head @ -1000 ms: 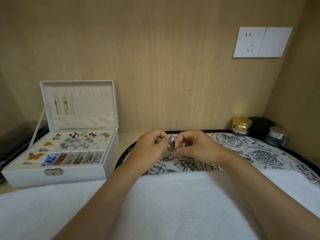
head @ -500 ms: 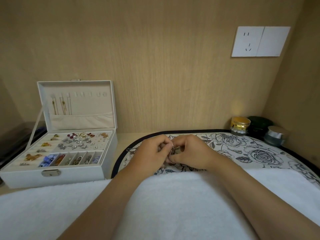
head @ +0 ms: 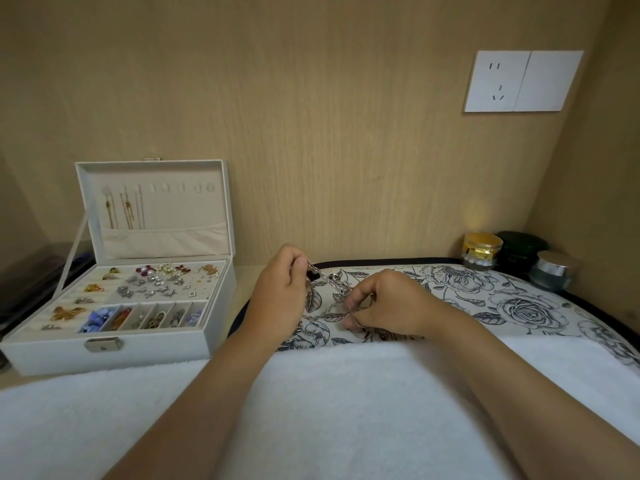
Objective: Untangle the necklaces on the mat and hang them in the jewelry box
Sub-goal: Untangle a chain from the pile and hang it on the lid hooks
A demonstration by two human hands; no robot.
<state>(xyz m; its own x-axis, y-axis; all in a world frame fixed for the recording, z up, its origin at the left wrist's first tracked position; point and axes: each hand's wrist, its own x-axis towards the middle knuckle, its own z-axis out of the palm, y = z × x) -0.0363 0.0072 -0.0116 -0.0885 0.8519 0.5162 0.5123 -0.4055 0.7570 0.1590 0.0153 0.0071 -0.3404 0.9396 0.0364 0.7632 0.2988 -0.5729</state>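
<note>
a tan wood-grain back wall meets a matching side wall at the right; a white double socket plate sits high on the back wall, and a soft yellow glow lights the corner low down

Your single head-worn camera looks forward and down from close behind your fingers, the wall beyond them

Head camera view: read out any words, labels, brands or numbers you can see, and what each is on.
No text here can be read.
Gold jar: label band, too blurred to read.
Silver-lidded jar: pale label, too blurred.
Floral mat: dark marks by the right hand, mostly hidden, unreadable.
Wall socket: slots only, no lettering.
</note>
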